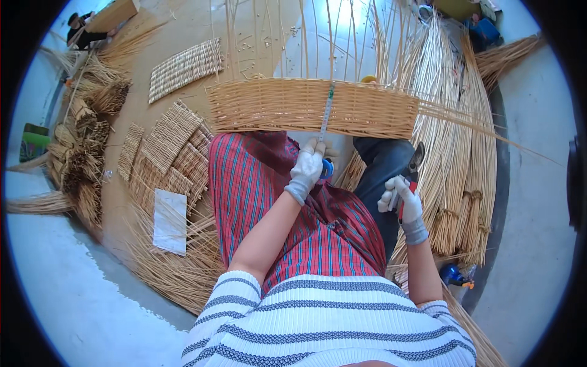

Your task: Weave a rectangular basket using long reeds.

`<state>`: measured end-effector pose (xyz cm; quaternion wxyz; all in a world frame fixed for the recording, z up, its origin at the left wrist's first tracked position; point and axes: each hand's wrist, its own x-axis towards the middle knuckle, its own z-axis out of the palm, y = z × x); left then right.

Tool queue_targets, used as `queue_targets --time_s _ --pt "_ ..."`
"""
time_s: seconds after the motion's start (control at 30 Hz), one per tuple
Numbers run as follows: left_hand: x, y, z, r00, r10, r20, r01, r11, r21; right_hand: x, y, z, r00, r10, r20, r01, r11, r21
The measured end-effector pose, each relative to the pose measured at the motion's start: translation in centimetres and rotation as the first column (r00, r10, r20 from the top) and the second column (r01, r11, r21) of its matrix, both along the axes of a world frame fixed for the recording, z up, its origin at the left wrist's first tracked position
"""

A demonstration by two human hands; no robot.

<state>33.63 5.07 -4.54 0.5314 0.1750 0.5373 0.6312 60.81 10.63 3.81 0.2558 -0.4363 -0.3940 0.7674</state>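
A woven wicker panel [263, 110] stands across my knees, with long loose canes rising from its far edge. White tape from a tape measure [327, 169] runs up over the weave. My left hand [307, 165], in a white glove, is closed on the tape at the panel's near edge, with the blue case beside the palm. To the right, my gloved right hand [405, 199] is closed round a red-handled hand tool [400, 211]. Its fingers hide much of the tool, so its exact kind does not show.
Finished woven pieces [168, 137] lie in a pile at the left, near a white sheet [170, 221]. Bundles of long canes [455, 177] stretch along the right. Tied dark bundles [85, 147] line the far left. A blue torch-like tool [454, 275] sits at lower right.
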Motion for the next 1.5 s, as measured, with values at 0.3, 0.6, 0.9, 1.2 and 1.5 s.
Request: queue_targets --time_s 0.3,0.6,0.9,1.2,1.5 --pt "-3.5 -2.8 1.5 0.992 0.11 0.067 -0.105 0.992 -0.067 -0.3 0.3 -0.1 0.998 0.027 0.06 -0.027 1.0 0.002" --pt "-3.7 -2.3 1.0 0.986 0.032 0.162 -0.032 0.999 -0.003 -0.4 0.0 -0.3 0.998 0.012 0.067 -0.014 1.0 0.026" --pt "-3.5 -2.2 0.0 0.983 0.044 0.176 -0.044 0.999 -0.002 -0.9 0.1 0.2 0.986 0.029 0.165 -0.038 0.998 0.052" --pt "-5.6 -3.0 -0.8 0.964 0.261 0.055 -0.262 0.965 0.021 -1.5 0.3 0.3 0.971 0.108 0.215 -0.123 0.991 0.057" --pt "-6.5 -4.3 1.4 0.981 0.193 0.02 -0.189 0.976 -0.111 -1.9 0.1 0.5 0.966 0.113 0.234 -0.13 0.99 0.06"
